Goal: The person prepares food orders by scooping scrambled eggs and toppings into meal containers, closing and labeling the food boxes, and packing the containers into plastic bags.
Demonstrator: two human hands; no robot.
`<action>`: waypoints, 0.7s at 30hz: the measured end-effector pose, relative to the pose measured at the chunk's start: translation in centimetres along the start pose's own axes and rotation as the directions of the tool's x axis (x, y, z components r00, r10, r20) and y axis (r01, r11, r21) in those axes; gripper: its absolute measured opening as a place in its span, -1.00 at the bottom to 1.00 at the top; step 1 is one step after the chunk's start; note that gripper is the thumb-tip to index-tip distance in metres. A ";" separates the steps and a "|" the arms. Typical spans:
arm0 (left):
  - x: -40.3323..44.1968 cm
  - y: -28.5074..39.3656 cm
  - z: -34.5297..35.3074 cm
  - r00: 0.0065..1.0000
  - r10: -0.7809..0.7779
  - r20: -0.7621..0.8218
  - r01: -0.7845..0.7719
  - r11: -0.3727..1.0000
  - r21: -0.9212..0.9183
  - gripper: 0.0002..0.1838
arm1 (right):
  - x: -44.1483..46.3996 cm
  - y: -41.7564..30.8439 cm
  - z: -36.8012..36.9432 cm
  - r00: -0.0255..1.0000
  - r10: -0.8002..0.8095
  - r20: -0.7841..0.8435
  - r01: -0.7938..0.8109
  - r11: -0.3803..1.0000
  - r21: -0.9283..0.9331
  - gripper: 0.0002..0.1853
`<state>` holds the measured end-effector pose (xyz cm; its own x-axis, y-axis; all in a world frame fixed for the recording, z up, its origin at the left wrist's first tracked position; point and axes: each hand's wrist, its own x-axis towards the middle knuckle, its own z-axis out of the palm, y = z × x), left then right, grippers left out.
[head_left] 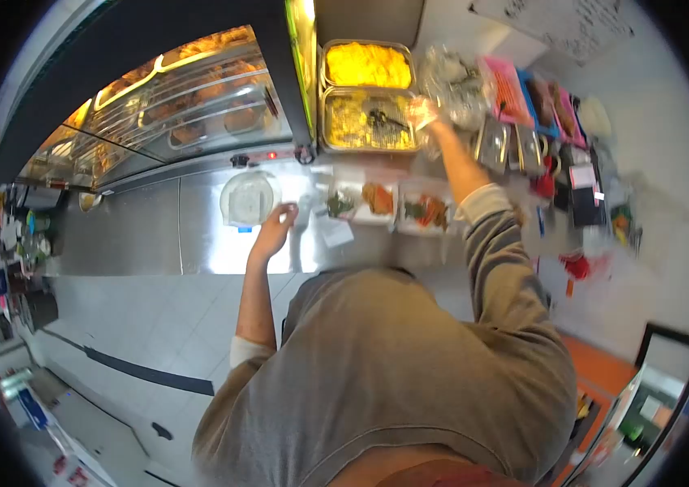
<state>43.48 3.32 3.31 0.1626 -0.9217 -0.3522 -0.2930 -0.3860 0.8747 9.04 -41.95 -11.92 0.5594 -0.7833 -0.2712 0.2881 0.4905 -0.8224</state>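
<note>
metal counter point(129, 231), seen from above. left hand point(277, 227) over the front part of it, palm side hard to read, fingers loosely curled with the tips drawn near each other; whether anything thin sits between them, cannot tell. just beside it, on its left, a round translucent dish point(247, 197), lying near the foot of the glass display case point(198, 97), which has browned food on its racks.

right arm stretched well forward. right hand point(424, 114) at the right edge of the lower tray point(370, 147), washed out by bright light; how far open it is and what it has hold of, if anything, cannot tell. that tray holds patchy yellow food, bare metal showing in places, with a black utensil point(385, 121) lying in it. upper tray point(367, 43) directly beyond, heaped with brighter yellow food.

between the trays and the person's body: two white containers side by side, both open. left container point(363, 217) has dark greens and an orange-brown piece; right container point(423, 230) has red-orange food with some green. white paper point(336, 232) just in front of the left one.

right of the trays: clear plastic bags point(452, 81), then a pink tray point(510, 91) of reddish stuff, and metal containers point(493, 144) nearer the person.
</note>
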 end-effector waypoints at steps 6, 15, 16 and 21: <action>-4.8 1.1 0.2 0.964 -0.253 -0.083 0.258 0.964 0.061 -0.44 | -1.4 1.2 7.9 0.983 -0.144 -0.115 -0.158 -0.333 -0.929 -0.55; -9.2 -3.9 2.6 0.906 -0.387 -0.170 0.378 0.922 -0.085 -0.46 | 0.7 -5.4 13.4 0.884 0.462 -0.065 -0.240 0.330 -0.913 -0.47; -9.3 -4.7 3.1 0.895 -0.411 -0.173 0.398 0.911 -0.108 -0.47 | 4.0 -4.5 10.3 0.930 0.337 0.147 0.033 0.321 -0.946 -0.47; -9.8 -5.7 5.8 0.863 -0.474 -0.171 0.458 0.880 -0.128 -0.49 | 8.7 -13.9 8.6 0.934 0.343 0.102 0.061 0.129 -0.990 -0.53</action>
<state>38.09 14.34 -0.13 0.4405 -0.6060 -0.6623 -0.0631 -0.7568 0.6506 16.55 -52.27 1.45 0.7004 -0.5243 -0.4843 -0.6982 -0.3623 -0.6175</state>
